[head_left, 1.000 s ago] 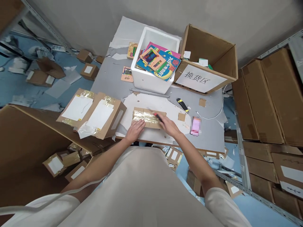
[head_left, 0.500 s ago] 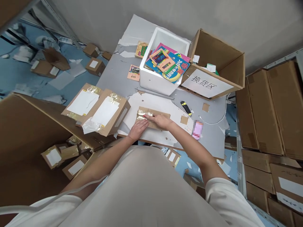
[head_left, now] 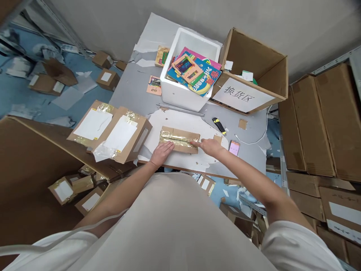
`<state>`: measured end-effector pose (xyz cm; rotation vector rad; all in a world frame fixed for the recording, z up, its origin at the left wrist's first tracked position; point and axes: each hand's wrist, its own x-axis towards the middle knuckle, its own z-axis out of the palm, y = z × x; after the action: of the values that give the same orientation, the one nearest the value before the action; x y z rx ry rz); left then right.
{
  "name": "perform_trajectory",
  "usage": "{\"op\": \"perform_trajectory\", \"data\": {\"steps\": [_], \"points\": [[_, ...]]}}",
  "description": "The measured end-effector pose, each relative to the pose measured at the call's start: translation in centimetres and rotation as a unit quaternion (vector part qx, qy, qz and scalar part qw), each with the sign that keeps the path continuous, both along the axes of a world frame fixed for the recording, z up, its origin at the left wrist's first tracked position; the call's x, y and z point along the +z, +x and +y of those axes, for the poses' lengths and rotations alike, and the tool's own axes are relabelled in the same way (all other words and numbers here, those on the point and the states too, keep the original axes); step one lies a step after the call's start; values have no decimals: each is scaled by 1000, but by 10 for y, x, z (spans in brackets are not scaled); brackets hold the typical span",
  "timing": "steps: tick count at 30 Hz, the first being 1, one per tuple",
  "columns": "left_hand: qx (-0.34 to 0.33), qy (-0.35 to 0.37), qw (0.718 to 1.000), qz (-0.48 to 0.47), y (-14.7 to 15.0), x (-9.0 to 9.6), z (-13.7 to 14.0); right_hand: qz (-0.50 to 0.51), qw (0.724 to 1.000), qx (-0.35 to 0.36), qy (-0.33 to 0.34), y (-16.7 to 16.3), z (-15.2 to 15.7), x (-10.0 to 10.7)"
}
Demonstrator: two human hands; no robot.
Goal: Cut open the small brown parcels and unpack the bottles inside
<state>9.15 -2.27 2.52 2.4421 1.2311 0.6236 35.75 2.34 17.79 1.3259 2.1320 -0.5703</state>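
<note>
The small oblong brown cardboard box with shiny clear-yellow tape (head_left: 180, 141) lies flat on the grey bench (head_left: 126, 88), over a patch of white surface, near the bench's close edge. A dark line runs lengthwise along its taped top. Taking the box as the dial's centre and the far wall as 12 o'clock, the person's left hand (head_left: 163, 151) comes in at 8, its fingers stretched flat on the box, the grip not wrapped around anything. The right hand (head_left: 211, 146) is at 3, its grip seemingly closed on a slim red-tipped tool (head_left: 194, 143), though the tool is mostly hidden; the red tip shows over the box's end.

A black-and-yellow cutter (head_left: 219, 126) lies between 2 and 3, with a flat pink-faced rectangular item (head_left: 234, 148) at 3, beyond the right hand. At 9 stand two larger brown cardboard parcels with white labels (head_left: 121, 135). A white foam bin holding colourful books (head_left: 182, 93) stands at 12, and an open brown carton with a handwritten white sign (head_left: 244, 96) at 2.
</note>
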Motion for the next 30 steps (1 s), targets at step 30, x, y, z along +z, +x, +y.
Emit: {"op": "perform_trajectory", "data": {"steps": [30], "points": [[-27,-53,986,156,29,44,60,482,704,-521,-42,60,-100,-86]]}}
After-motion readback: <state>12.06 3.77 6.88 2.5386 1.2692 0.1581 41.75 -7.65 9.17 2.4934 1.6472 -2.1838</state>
